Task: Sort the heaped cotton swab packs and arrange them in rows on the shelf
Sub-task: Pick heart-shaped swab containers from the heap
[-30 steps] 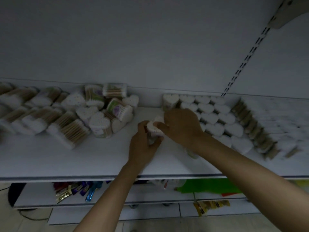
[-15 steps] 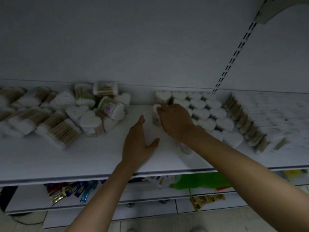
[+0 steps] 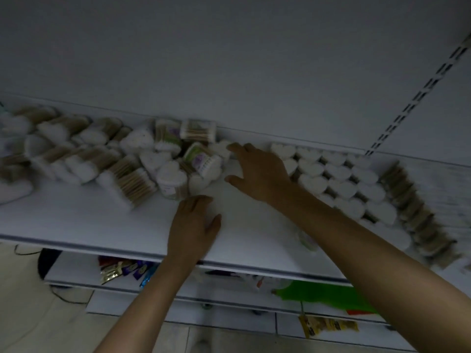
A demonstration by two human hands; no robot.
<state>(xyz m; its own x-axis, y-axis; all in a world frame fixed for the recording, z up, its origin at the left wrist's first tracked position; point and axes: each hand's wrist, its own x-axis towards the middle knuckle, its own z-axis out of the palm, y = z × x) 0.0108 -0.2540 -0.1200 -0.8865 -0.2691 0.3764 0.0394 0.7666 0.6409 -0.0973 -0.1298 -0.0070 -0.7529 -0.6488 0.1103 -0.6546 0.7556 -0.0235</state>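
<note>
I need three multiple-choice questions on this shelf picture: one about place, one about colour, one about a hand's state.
1. Where do the rows of heart-shaped packs stand?
A. at the far left end
B. right of the right hand
C. on the floor

2. What colour is the large flat item on the lower shelf?
A. green
B. blue
C. white

3. The right hand is:
A. gripping a pack
B. open, fingers spread
C. a fist

Answers:
1 B: they stand past the right hand.
2 A: it shows bright green.
3 B: its straight, parted fingers hold nothing.
</note>
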